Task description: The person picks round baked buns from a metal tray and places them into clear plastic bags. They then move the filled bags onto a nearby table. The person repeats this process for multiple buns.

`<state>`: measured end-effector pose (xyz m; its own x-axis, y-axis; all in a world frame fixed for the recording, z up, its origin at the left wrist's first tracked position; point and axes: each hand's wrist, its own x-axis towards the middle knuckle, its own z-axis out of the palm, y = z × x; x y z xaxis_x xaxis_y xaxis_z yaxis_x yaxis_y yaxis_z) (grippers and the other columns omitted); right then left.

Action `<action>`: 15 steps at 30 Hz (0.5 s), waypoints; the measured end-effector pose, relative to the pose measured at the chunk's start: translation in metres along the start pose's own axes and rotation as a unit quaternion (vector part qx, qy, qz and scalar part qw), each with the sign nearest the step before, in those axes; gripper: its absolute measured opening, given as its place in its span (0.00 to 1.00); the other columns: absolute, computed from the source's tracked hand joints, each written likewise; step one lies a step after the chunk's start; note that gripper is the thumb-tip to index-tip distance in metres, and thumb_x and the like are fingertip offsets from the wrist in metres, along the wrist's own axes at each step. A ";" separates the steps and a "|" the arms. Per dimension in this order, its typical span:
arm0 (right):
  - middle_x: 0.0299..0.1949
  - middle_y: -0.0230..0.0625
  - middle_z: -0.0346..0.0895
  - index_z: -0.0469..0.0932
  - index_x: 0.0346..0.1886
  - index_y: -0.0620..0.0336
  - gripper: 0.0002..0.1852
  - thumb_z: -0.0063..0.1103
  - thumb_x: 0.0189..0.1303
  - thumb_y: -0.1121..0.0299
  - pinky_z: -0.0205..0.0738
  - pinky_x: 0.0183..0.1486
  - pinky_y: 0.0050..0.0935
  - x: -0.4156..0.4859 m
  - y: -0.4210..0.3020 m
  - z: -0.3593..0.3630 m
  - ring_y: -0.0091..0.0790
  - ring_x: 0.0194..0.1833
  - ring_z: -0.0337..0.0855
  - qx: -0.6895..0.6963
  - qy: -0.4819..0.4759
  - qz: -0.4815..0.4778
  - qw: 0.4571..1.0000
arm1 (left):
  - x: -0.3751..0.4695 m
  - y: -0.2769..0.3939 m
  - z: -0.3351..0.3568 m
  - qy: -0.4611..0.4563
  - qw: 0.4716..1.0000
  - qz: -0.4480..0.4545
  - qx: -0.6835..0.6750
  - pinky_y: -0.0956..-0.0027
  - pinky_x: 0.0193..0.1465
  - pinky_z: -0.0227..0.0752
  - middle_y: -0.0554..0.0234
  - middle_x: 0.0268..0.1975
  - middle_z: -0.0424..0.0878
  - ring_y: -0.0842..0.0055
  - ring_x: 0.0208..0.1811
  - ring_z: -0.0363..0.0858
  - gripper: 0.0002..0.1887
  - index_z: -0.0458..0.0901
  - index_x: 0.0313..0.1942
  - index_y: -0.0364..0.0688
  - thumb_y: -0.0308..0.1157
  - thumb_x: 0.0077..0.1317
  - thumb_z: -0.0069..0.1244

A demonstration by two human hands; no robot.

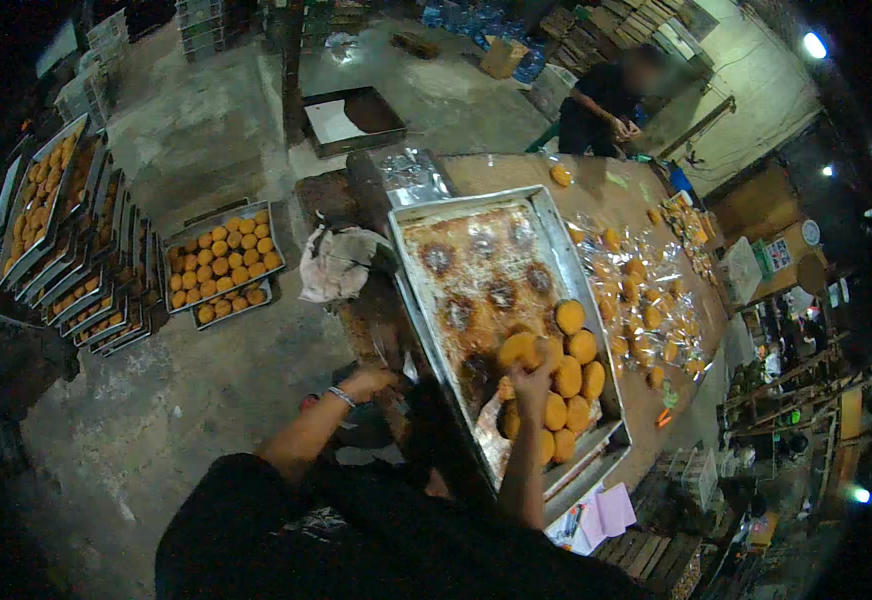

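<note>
A large metal baking tray lies before me, its greasy bottom marked with dark round stains. Several round golden baked cakes are grouped at its right and near end. Over the tray, my right hand has its fingers on a golden cake; other cakes are close by its fingertips. Off the tray's left side is my left hand, with a bracelet at the wrist. Its fingers are curled low in shadow, and whether they hold anything is unclear.
Clear-wrapped cakes cover part of the round table. Stacked trays of cakes and another filled tray stand to the left. A pale cloth lies beside my tray. Across the table is a person in dark clothing.
</note>
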<state>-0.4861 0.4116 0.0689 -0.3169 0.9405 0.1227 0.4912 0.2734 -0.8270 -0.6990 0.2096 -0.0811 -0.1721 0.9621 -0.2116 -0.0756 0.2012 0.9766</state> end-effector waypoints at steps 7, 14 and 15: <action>0.43 0.54 0.75 0.62 0.61 0.55 0.34 0.62 0.48 0.76 0.72 0.46 0.37 -0.105 -0.015 -0.019 0.52 0.45 0.77 0.024 -0.124 -0.056 0.990 | -0.040 0.042 0.004 0.084 0.954 -0.194 -0.210 0.73 0.27 0.73 0.63 0.27 0.78 0.75 0.25 0.77 0.09 0.78 0.37 0.35 0.32 0.62 0.51; 0.50 0.54 0.73 0.63 0.60 0.56 0.32 0.64 0.49 0.76 0.71 0.50 0.34 -0.104 -0.054 -0.063 0.48 0.50 0.76 -0.145 -0.253 -0.092 0.952 | -0.063 0.060 0.040 0.234 0.905 -0.158 -0.319 0.83 0.15 0.55 0.70 0.21 0.74 0.88 0.15 0.64 0.12 0.76 0.27 0.41 0.39 0.59 0.56; 0.51 0.53 0.72 0.64 0.60 0.60 0.31 0.63 0.50 0.76 0.71 0.50 0.36 -0.108 -0.058 -0.065 0.46 0.50 0.76 -0.053 -0.161 -0.161 0.972 | -0.064 0.061 0.047 0.247 0.894 -0.127 -0.352 0.83 0.15 0.55 0.70 0.22 0.74 0.88 0.16 0.64 0.11 0.76 0.28 0.41 0.38 0.60 0.56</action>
<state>-0.4273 0.3078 0.1391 -0.6977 0.6949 0.1739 0.3999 0.5793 -0.7103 -0.6469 0.1688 -0.0058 -0.4604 0.6686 -0.5839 -0.7431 0.0695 0.6655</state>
